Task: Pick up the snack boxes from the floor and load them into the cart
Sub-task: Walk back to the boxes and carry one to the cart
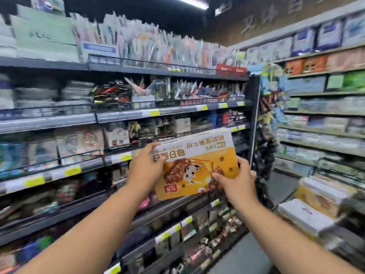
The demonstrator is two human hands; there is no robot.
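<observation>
I hold one snack box [195, 163] up in front of me at chest height, both arms stretched out. It is white on top and yellow-orange below, printed upside down, with a picture of chocolate-coated biscuits. My left hand [147, 168] grips its left edge, thumb on the front face. My right hand [235, 181] grips its lower right corner. At the right edge, more boxes of the same kind [316, 198] lie stacked inside what looks like the cart, whose dark frame [335, 165] is blurred.
Long store shelves [118, 115] packed with goods run along the left and straight ahead, with yellow price tags on their rails. Another shelf unit [325, 107] fills the right side. A strip of grey floor [248, 258] runs between them.
</observation>
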